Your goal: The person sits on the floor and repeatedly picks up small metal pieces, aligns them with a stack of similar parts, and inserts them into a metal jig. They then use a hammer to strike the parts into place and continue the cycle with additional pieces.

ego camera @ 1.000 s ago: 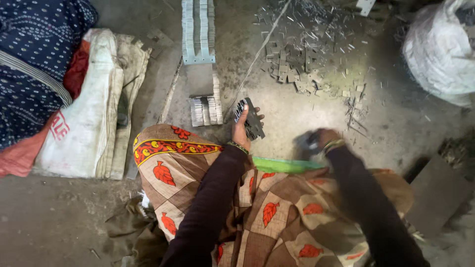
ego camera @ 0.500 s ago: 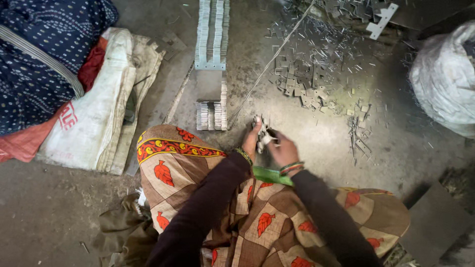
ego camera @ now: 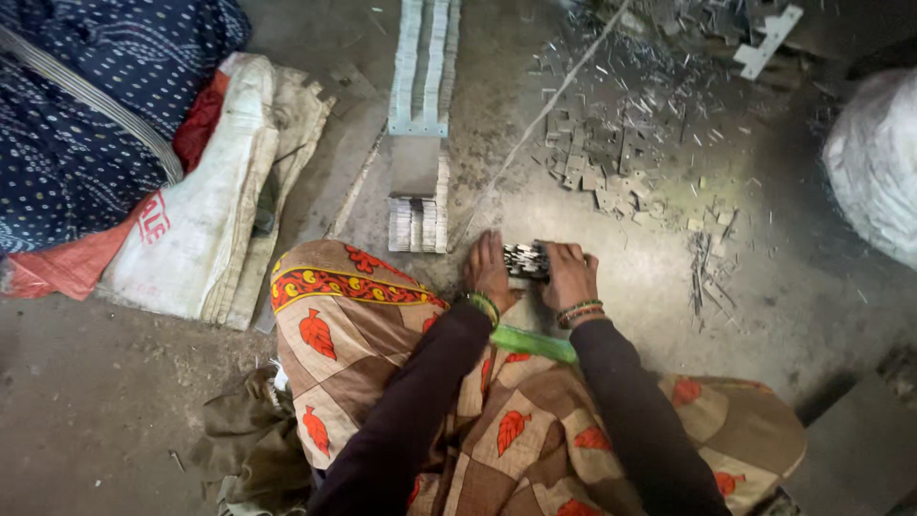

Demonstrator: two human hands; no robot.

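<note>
I sit on a grey concrete floor in a patterned brown and red garment. A small stack of thin metal plates [ego camera: 525, 260] rests on the floor between my hands. My left hand [ego camera: 487, 272] presses against its left end and my right hand [ego camera: 568, 275] grips its right end. Bangles circle both wrists. A green strip [ego camera: 535, 344] lies across my lap just below my hands.
Long rows of stacked metal plates [ego camera: 420, 115] run away from me ahead. Loose metal pieces and scrap [ego camera: 621, 162] scatter to the right. A white sack [ego camera: 191, 229] and blue dotted cloth [ego camera: 86, 115] lie left. A white bag [ego camera: 874, 162] sits at right.
My right hand came in from the right to join the left. Both hands lowered the metal stack from raised in the left hand down to the floor.
</note>
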